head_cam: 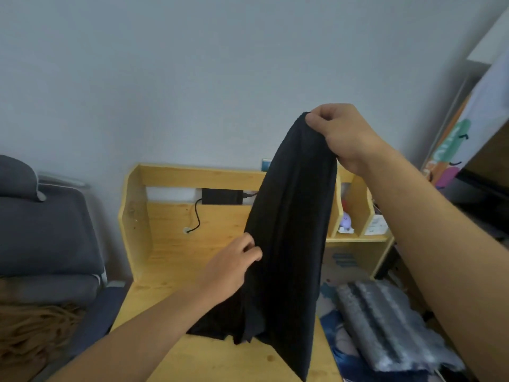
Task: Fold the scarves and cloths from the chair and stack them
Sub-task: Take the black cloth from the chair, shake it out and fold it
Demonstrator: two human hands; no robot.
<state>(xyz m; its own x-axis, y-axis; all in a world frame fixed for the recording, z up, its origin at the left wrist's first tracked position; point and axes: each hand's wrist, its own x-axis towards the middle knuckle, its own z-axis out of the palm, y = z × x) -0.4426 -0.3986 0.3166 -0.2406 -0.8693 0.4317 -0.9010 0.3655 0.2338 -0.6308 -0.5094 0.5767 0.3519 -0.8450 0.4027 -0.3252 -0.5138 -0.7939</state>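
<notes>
A long black cloth (289, 230) hangs over the wooden desk (176, 249), its lower end bunched on the desktop. My right hand (344, 133) grips its top end, raised high above the desk. My left hand (231, 267) pinches the cloth's left edge about halfway down. A tan fringed scarf (30, 329) lies on the grey chair (46, 230) at the left. A folded grey striped cloth (391, 326) lies at the right of the desk.
The desk has a raised back panel with a black power adapter (222, 196) and its cable. Cubby shelves (358, 213) at the right hold small items. A patterned mat (341, 351) lies under the grey cloth. A colourful board (451, 150) leans at the far right.
</notes>
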